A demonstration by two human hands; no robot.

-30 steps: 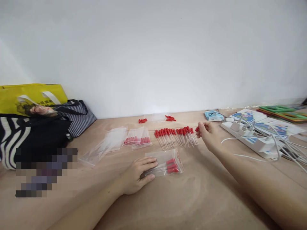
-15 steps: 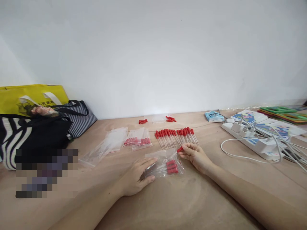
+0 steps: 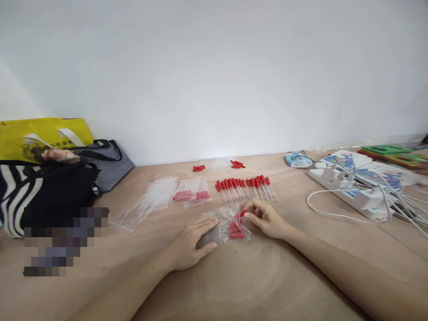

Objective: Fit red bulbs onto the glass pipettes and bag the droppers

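Observation:
A clear zip-lock bag [image 3: 223,232] lies in front of me, with several red-bulbed droppers [image 3: 236,232] inside. My left hand [image 3: 192,245] holds the bag's left end, its fingers over the top side and its thumb at the near edge. At the bag's right end, my right hand [image 3: 264,218] pinches another dropper [image 3: 242,214] by its red bulb. Its thin stem points left over or into the bag; the clear film makes it hard to tell which. Behind the bag, a row of droppers [image 3: 240,189] lies side by side, red bulbs away from me.
Filled bags [image 3: 194,194] and flat plastic bags [image 3: 160,196] lie to the left. Loose red bulbs [image 3: 199,168] and clear stems [image 3: 220,164] sit near the wall. A power strip [image 3: 351,194] with cables and a blue mask [image 3: 297,160] are right; a black bag [image 3: 63,191] stands left.
My right hand has moved left and slightly nearer to the bag with the pinched dropper. The droppers inside the bag have shifted slightly left. My left hand stays in place.

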